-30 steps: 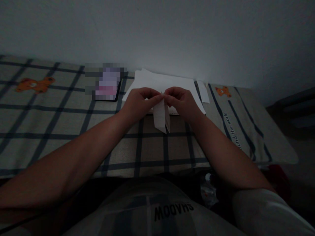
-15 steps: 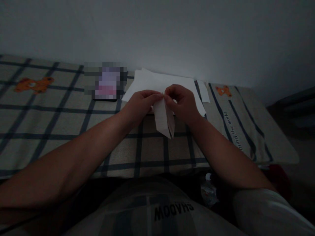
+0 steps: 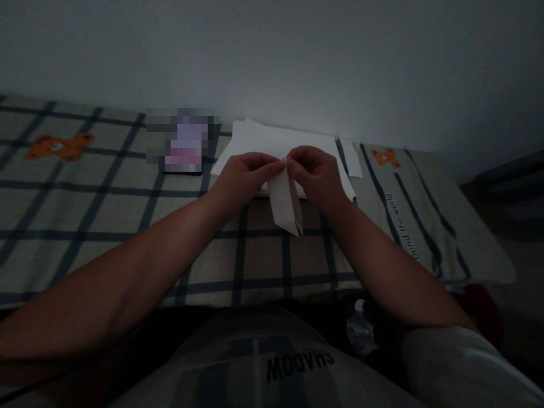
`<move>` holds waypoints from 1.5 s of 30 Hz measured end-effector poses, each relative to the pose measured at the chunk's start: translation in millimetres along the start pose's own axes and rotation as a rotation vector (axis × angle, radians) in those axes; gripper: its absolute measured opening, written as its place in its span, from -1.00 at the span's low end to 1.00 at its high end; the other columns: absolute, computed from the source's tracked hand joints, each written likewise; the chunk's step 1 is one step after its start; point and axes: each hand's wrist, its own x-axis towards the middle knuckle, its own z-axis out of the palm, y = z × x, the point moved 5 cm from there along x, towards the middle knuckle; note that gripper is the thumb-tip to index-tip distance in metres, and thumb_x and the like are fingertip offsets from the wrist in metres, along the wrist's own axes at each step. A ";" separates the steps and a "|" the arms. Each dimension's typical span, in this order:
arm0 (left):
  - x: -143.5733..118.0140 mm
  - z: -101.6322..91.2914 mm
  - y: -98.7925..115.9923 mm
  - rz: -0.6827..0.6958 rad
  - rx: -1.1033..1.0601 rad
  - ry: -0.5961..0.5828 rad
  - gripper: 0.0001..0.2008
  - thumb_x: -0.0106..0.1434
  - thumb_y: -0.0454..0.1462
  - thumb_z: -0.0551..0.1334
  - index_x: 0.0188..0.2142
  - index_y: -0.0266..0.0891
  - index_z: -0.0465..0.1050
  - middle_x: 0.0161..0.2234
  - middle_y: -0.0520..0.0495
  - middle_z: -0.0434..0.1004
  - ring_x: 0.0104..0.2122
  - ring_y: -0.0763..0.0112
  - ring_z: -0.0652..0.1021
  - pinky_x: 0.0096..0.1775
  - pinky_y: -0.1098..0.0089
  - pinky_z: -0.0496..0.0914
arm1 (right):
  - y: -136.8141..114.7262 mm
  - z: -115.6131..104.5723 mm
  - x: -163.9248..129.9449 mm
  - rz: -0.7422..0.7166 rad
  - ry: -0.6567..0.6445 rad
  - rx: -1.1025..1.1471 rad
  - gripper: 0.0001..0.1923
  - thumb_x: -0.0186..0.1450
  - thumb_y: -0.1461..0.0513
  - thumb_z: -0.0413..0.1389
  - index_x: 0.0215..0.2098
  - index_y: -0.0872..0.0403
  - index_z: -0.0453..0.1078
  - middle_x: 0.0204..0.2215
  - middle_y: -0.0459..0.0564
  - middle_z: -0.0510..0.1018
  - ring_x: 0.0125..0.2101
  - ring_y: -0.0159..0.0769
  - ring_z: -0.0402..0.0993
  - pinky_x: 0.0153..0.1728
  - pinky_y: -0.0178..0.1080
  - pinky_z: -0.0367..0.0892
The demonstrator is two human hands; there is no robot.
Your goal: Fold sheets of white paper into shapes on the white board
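Note:
A folded white paper piece [image 3: 285, 202] hangs point-down between my two hands, just above the checked bedsheet [image 3: 106, 215]. My left hand [image 3: 240, 177] pinches its top edge from the left. Fingertips of my right hand [image 3: 313, 174] pinch the same top edge from the right, and the two hands almost touch. Behind them a stack of white paper sheets [image 3: 272, 141] lies flat on the bed.
The scene is dim. A phone [image 3: 183, 148] with a blurred screen lies left of the sheets. A narrow paper strip [image 3: 352, 157] sits at the stack's right. The wall [image 3: 297, 56] stands just behind. A crumpled plastic bottle [image 3: 359, 328] lies below the bed edge.
The folded paper has swung slightly, its lower tip shifting right, while both hands keep pinching its top edge in nearly the same place.

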 end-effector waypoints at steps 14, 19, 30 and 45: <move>1.9 -6.0 7.0 0.139 0.177 0.023 -0.76 0.21 -0.10 0.36 -0.30 -0.23 0.64 -0.31 -0.08 0.67 -0.27 0.30 0.58 -0.19 0.32 0.45 | 1.9 -3.0 3.0 0.078 -0.057 0.069 -0.72 0.18 0.02 0.34 -0.35 0.04 0.51 -0.49 -0.15 0.48 -0.42 -0.39 0.38 -0.34 -0.25 0.35; 1.1 -6.2 7.9 0.194 0.234 0.038 -0.76 0.25 -0.09 0.34 -0.30 -0.21 0.64 -0.30 -0.08 0.68 -0.24 0.29 0.60 -0.16 0.32 0.45 | -0.9 -2.1 3.4 0.093 -0.086 0.048 -0.78 0.19 0.07 0.32 -0.36 0.06 0.53 -0.49 -0.15 0.49 -0.44 -0.41 0.36 -0.33 -0.25 0.33; -1.8 -0.9 5.8 0.093 0.136 -0.009 -0.75 0.21 -0.08 0.35 -0.30 -0.21 0.64 -0.35 -0.06 0.65 -0.28 0.29 0.60 -0.21 0.32 0.47 | -1.1 2.5 -0.5 0.049 -0.126 0.012 -0.81 0.23 0.09 0.25 -0.35 0.05 0.46 -0.44 -0.12 0.48 -0.42 -0.39 0.33 -0.38 -0.25 0.26; -3.2 8.5 0.3 -0.119 -0.128 -0.094 -0.79 0.19 -0.08 0.35 -0.35 -0.18 0.58 -0.36 -0.08 0.62 -0.35 0.32 0.57 -0.35 0.37 0.45 | -9.6 0.4 -2.5 -0.005 -0.060 -0.022 -0.81 0.22 0.09 0.24 -0.39 0.01 0.41 -0.46 -0.13 0.46 -0.41 -0.37 0.34 -0.37 -0.24 0.29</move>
